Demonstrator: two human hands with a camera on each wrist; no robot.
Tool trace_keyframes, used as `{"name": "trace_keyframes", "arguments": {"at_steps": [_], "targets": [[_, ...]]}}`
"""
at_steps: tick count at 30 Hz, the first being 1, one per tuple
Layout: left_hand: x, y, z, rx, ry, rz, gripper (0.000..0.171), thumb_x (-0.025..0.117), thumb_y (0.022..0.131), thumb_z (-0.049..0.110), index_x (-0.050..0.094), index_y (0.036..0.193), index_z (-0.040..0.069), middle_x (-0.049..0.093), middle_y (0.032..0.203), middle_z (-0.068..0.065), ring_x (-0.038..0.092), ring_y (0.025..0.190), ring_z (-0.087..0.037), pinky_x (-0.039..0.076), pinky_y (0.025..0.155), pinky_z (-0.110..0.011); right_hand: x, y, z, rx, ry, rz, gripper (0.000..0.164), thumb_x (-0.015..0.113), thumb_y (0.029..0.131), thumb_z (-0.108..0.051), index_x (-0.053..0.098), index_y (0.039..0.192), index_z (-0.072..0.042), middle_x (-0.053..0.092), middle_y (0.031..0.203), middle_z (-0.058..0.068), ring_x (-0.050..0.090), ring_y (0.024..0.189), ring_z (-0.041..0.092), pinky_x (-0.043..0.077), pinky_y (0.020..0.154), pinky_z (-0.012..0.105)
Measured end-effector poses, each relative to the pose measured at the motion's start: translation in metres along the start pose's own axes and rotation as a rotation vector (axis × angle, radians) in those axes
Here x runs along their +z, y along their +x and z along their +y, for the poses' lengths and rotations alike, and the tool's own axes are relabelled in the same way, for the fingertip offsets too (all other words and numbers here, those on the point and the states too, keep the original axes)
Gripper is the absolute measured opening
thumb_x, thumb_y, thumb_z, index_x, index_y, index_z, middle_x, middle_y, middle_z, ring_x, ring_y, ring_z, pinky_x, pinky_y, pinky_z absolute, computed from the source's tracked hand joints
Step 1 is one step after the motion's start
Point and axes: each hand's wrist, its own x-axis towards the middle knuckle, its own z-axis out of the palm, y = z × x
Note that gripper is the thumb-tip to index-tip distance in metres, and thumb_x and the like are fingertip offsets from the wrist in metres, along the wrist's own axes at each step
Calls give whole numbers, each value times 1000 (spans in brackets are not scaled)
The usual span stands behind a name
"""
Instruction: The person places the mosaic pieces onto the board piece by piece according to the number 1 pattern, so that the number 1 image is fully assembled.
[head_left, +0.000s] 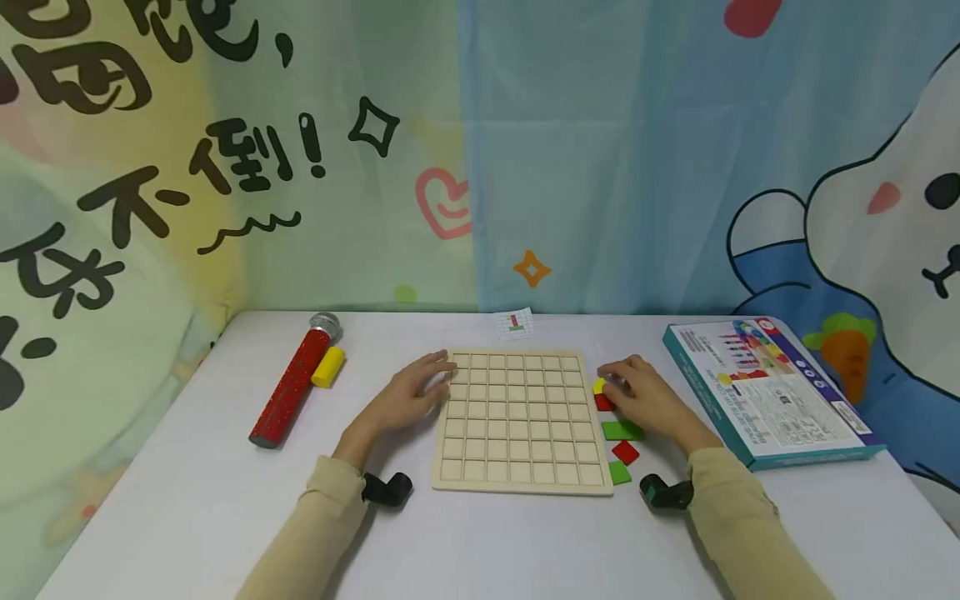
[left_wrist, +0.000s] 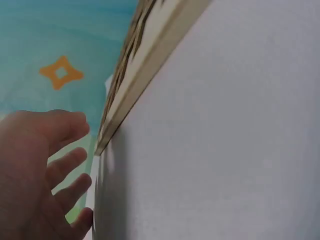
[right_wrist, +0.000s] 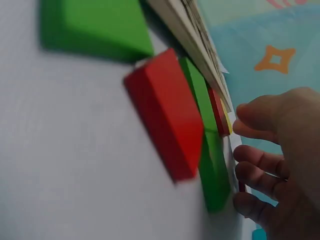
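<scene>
A square wooden grid board (head_left: 523, 487) lies flat in the middle of the white table. My left hand (head_left: 408, 396) is at its upper left edge, fingers loosely bent and thumb apart, with nothing between them. Along the board's right side lie a yellow piece (head_left: 599, 386), a red block (head_left: 604, 403), green blocks (head_left: 619, 431) and a tilted red block (head_left: 626, 452), with another green block (head_left: 619, 472) nearest me. Beside the yellow and red pieces is my right hand (head_left: 647, 400), partly covering them from above. In the right wrist view its relaxed fingertips (right_wrist: 245, 172) hold nothing visible.
A red microphone-shaped object (head_left: 288, 387) with a grey mesh head lies at left, with a yellow cylinder (head_left: 328, 367) beside it. Behind the board sits a small printed card (head_left: 514, 325). A flat game box (head_left: 780, 400) lies at right. A printed curtain (head_left: 570, 167) hangs behind the table.
</scene>
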Motion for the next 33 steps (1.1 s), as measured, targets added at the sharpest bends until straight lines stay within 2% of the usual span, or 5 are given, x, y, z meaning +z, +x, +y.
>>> {"name": "trace_keyframes", "arguments": {"at_steps": [4, 8, 16, 25, 33], "targets": [[4, -2, -6, 40, -25, 41, 36, 56, 94, 22, 58, 128, 13, 41, 147, -12, 32, 140, -33, 24, 111, -53, 3, 2, 2, 23, 34, 13, 31, 52, 96, -19, 57, 123, -6, 48, 109, 14, 47, 90, 23, 41, 77, 36], [13, -4, -13, 80, 26, 80, 31, 57, 93, 22, 61, 124, 16, 46, 144, -11, 36, 137, -33, 26, 109, -55, 7, 3, 6, 35, 56, 49, 27, 53, 95, -15, 59, 120, -7, 48, 104, 12, 45, 85, 21, 39, 72, 32], [17, -10, -9, 75, 48, 158, 15, 64, 87, 23, 68, 102, 22, 56, 131, -7, 49, 124, -29, 30, 102, -56, 17, 2, 9, 71, 93, 107, 24, 57, 93, -17, 58, 116, -11, 51, 106, 10, 46, 86, 21, 39, 74, 32], [12, 19, -13, 28, 7, 197, 16, 60, 92, 23, 67, 106, 21, 62, 113, 2, 56, 105, -18, 32, 85, -41, 18, -3, 15, 135, 218, 184, 22, 59, 92, -17, 56, 113, -11, 56, 92, 8, 47, 81, 20, 38, 69, 24], [13, 33, -22, 9, 66, 248, 12, 62, 90, 21, 69, 100, 22, 64, 107, 2, 55, 91, -15, 30, 77, -33, 22, 4, 19, 157, 294, 213, 25, 54, 96, -28, 57, 115, -12, 62, 110, 10, 48, 89, 21, 39, 79, 29]]}}
